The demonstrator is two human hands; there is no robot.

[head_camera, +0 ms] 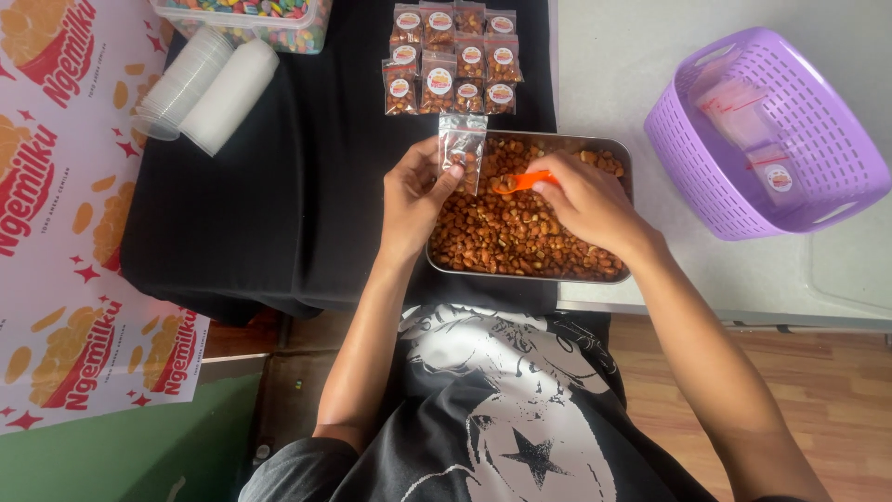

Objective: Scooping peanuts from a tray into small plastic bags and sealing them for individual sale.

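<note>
My left hand (pixel 413 191) pinches a small clear plastic pouch (pixel 462 149), held upright over the left end of a metal tray (pixel 624 153) full of brown coated nuts (pixel 516 228). A few nuts sit in the bottom of the pouch. My right hand (pixel 587 200) holds a small orange scoop (pixel 520 181), its bowl tipped toward the pouch's side, just above the nuts. Both hands hover over the tray, which rests on a black cloth (pixel 297 177).
Several filled, labelled pouches (pixel 452 58) lie in rows beyond the tray. A purple plastic basket (pixel 767 130) with empty pouches stands to the right. Stacked clear cups and white lids (pixel 209 85) lie at left, beside a printed banner (pixel 65 232). A box of colourful candies (pixel 255 20) sits at the top.
</note>
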